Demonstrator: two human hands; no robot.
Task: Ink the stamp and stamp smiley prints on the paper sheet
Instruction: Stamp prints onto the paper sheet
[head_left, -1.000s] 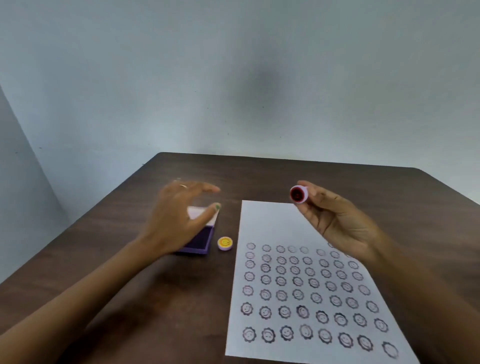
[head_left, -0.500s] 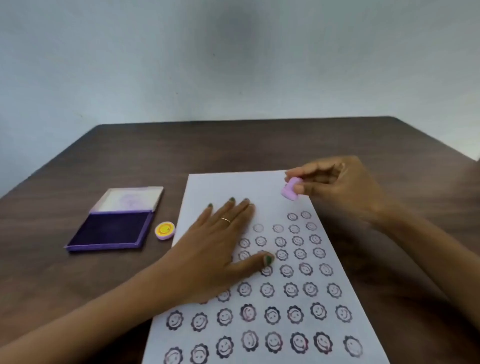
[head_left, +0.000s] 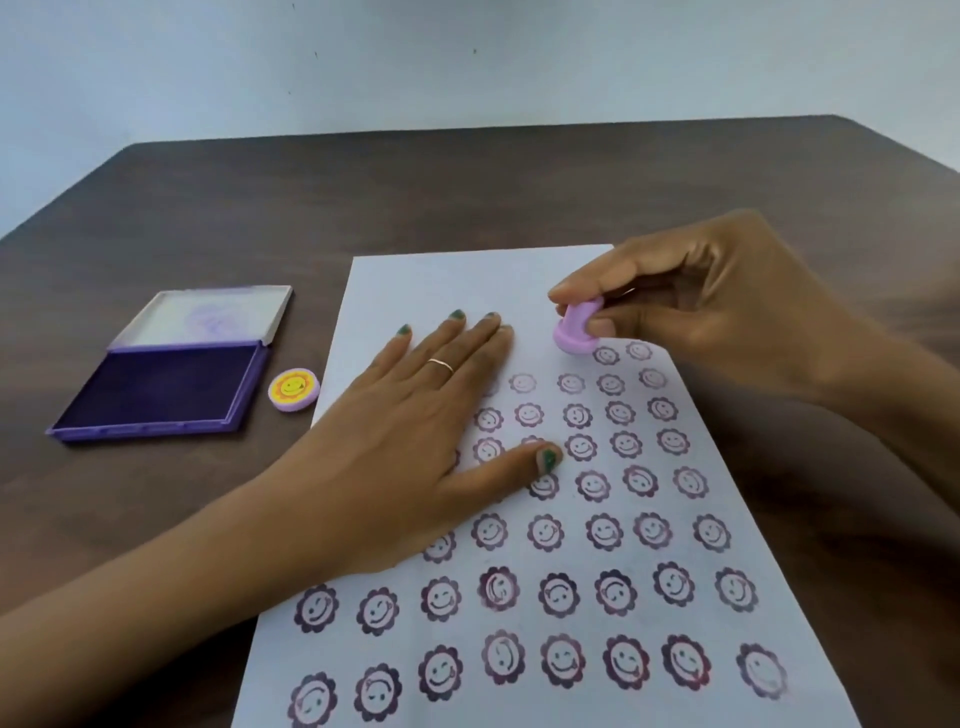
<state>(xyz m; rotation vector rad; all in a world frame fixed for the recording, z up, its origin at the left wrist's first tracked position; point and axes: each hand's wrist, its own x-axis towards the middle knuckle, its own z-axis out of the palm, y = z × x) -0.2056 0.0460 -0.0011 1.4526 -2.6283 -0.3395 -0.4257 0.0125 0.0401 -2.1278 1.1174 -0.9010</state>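
We see the right hand (head_left: 727, 317) pinching the small lilac stamp (head_left: 574, 335) between thumb and fingertips, fingers curled tight round its waisted plastic body. Stamp sits far on the paper sheet (head_left: 415, 283), tilted, flared base down and leaning left, top toward the palm. Whether the base is touching the sheet or just above it we cannot tell.

Key relation: the blank spot for the coming print lies directly under and just left of the stamp, at the left end of the far row, where two prints (head_left: 623, 353) already sit just right of the base. So the long axis needs to come upright before the press, in our judgement, else the print goes on lopsided. Right hand is the nearer one and already on it.

The left hand (head_left: 415, 431) lies flat on the sheet, fingers straight, palm down, pinning it, fingertips just left of the stamp, holding nothing. Thin ring on one finger, green nail polish.

Sheet is white, matte, flat, mostly filled with rows of purple scalloped smiley prints, darker near, fainter far. The ink pad (head_left: 161, 389) lies well left on the table (head_left: 519, 182), lid open, dark violet felt in a purple plastic case. Stamp cap (head_left: 293, 389), a round yellow smiley disc, lies between pad and sheet. Table is dark wood grain.
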